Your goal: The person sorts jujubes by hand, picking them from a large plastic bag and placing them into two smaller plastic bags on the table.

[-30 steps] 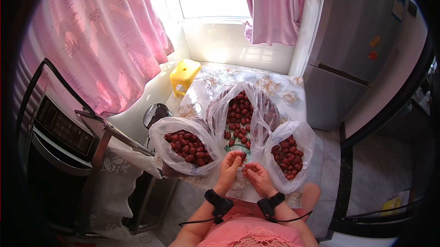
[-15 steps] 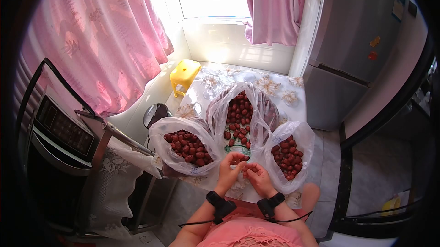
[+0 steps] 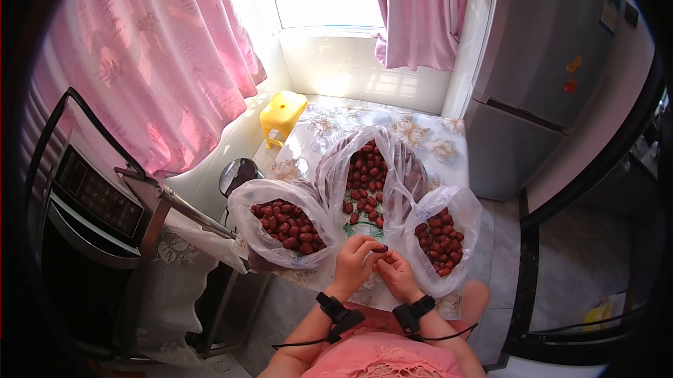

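My left hand (image 3: 352, 264) is closed in a pinch on a dark red date (image 3: 379, 249) at the table's near edge. Right beside it, the fingers of my right hand (image 3: 397, 274) are pressed together, their tips close to that date; whether they hold anything is hidden. Red dates fill a clear plastic bag (image 3: 242, 204) on the left and another plastic bag (image 3: 468, 218) on the right. Beyond my hands a larger plastic bag (image 3: 335, 167) lies with its mouth facing me, and loose dates (image 3: 364, 203) spill toward its opening.
The bags rest on a table with a flowered cloth (image 3: 443, 148). A yellow stool (image 3: 282, 113) stands behind its left corner. An oven-like appliance (image 3: 98, 196) is at the left, and a grey fridge (image 3: 515, 146) at the right. Pink curtains (image 3: 151, 62) hang by the window.
The date in my left fingers has turned and shifted slightly right, toward my right fingertips. My two hands are a little closer together. The bags have not moved.
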A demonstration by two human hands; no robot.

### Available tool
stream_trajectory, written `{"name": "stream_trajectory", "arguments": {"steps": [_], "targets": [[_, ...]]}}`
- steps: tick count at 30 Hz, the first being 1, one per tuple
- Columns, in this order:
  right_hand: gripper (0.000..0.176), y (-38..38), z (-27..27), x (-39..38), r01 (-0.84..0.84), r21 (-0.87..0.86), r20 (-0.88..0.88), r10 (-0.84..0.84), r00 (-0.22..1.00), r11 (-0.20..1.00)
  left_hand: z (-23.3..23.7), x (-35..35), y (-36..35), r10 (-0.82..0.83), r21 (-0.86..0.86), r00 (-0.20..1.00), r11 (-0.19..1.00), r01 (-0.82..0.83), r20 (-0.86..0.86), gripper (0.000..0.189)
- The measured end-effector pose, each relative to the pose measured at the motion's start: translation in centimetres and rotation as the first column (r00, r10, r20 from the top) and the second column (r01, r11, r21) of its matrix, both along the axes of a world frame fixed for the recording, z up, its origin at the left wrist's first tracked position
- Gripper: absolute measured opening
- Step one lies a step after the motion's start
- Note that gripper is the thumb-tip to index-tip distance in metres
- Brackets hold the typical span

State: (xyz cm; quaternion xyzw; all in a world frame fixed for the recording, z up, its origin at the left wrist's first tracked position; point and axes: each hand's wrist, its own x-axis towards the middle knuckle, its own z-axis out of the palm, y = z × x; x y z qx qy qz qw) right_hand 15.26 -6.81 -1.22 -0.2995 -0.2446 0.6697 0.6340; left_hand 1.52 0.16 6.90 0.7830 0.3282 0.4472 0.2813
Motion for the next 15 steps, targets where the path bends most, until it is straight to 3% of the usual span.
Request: {"name": "stream_trajectory", "arguments": {"steps": [5, 15], "targets": [[0.022, -0.02, 0.47, -0.18, 0.017, -0.013, 0.012, -0.017, 1.0, 1.0, 0.19, 0.01, 0.07, -0.022, 0.097, 0.999, 0.995, 0.025, -0.036, 0.02], [0.024, 0.03, 0.14, -0.21, 0.022, -0.007, 0.03, -0.022, 0.999, 1.0, 0.12, 0.01, -0.1, -0.039, 0.114, 0.996, 0.992, 0.048, -0.076, 0.018]]}}
